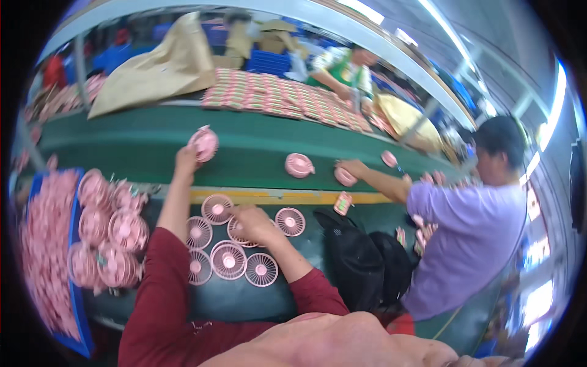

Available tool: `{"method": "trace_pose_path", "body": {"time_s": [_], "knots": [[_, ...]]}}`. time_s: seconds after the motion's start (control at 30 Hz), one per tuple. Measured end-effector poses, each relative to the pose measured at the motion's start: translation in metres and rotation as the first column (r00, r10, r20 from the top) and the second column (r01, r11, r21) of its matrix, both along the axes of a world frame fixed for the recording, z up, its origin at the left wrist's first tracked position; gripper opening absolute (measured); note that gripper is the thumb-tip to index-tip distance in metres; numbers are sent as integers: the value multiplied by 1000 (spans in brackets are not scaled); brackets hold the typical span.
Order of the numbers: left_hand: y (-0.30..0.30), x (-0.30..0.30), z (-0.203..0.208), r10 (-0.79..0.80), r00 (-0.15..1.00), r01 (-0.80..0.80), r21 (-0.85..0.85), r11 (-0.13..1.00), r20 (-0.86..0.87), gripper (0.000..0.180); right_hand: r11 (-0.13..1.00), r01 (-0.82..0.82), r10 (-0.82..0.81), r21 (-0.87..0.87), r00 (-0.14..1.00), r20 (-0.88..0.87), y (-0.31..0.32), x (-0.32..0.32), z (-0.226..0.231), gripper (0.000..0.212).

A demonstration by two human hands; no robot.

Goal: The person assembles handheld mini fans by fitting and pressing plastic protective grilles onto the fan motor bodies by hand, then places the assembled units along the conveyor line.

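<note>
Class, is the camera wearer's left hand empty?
No, the left hand holds a round pink fan part over the green belt.

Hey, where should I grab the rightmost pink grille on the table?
Probably pinch the grille by its outer rim, coming from the right: it appears to lie flat, with table showing between that edge and the black item, while the right hand crowds its left.
</note>
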State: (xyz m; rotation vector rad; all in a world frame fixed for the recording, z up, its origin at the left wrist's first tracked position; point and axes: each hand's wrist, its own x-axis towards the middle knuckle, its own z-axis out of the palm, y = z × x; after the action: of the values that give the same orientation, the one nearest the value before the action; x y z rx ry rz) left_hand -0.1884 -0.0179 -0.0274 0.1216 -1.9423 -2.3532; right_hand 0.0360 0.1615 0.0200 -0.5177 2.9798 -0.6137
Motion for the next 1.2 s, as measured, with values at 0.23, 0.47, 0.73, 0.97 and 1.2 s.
{"method": "trace_pose_path", "body": {"time_s": [0.23, 0.47, 0.73, 0.97, 1.2], "knots": [[3, 127, 32, -223, 975, 144, 822, 552, -21, 38, 978, -12, 4, -208, 999, -43, -10, -15, -6, 48], [-17, 188, 44, -341, 932, 262, 884, 388, -126, 59, 680, 154, -152, -717, 986, 68, 11, -3, 20, 29], [-16, 198, 32, -535, 804, 442, 864, 242, -261, 30, 234, 25, -413, -972, 907, -77, -20, -6, 11, 19], [-18, 187, 11, -481, 845, 387, 888, 247, -235, 32, 938, -179, -16, -295, 832, -555, -93, 17, 29, 41], [1, 199, 32, -356, 933, 294, 694, 658, -58, 25, 298, 54, -181, -953, 984, -1, -63, 4, 9, 33]]}}
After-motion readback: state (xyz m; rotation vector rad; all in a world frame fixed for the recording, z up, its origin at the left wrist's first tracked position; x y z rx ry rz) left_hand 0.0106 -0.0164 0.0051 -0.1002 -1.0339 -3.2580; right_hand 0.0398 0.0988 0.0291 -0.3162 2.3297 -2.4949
